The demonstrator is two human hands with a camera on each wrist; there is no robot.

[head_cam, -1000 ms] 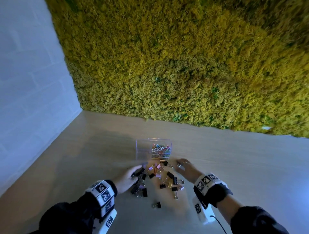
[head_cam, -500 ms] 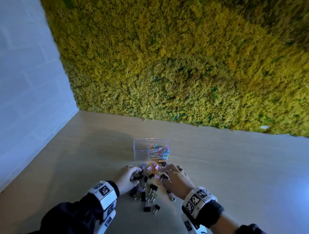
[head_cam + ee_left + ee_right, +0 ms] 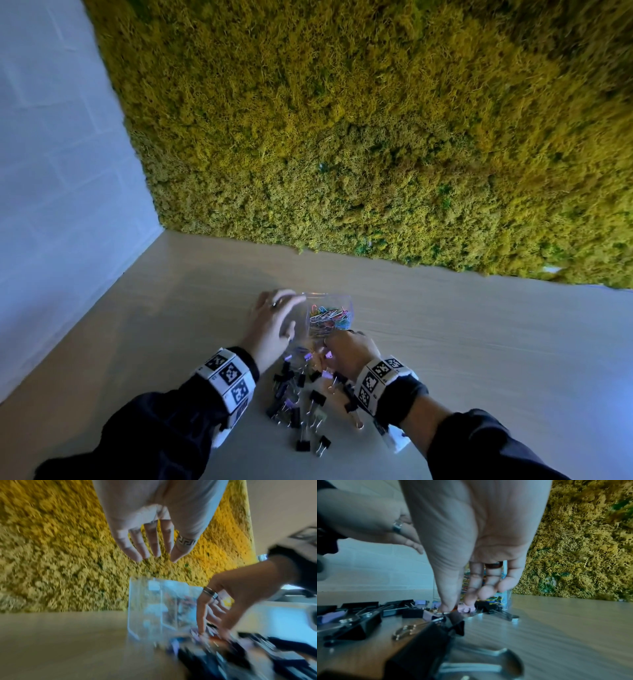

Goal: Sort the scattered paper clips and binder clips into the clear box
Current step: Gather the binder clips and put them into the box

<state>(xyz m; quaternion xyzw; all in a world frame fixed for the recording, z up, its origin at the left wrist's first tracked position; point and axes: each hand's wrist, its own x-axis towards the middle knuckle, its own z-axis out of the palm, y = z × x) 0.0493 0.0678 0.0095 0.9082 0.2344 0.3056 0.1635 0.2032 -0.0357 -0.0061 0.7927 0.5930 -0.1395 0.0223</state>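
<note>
The clear box [image 3: 337,295] stands on the wooden table with coloured paper clips [image 3: 329,315] in its right part. My left hand [image 3: 274,315] hovers over the box's left part with straight fingers [image 3: 154,545] and holds nothing; the box [image 3: 145,608] shows blurred below them. Just in front of the box lies a pile of black, pink and purple binder clips [image 3: 298,394]. My right hand [image 3: 349,349] reaches down into the pile's far end. Its thumb and forefinger tips [image 3: 469,602] touch clips beside a pink binder clip [image 3: 464,608], which lies on the table.
A yellow-green moss wall [image 3: 376,137] rises behind the table and a white brick wall [image 3: 51,171] stands on the left. Bare tabletop [image 3: 496,342] stretches to the right of the box. Large black binder clips [image 3: 359,622] lie close under my right wrist.
My left hand has lifted off the clip pile and moved forward over the box. My right hand has slid left from the pile's right edge onto its far end.
</note>
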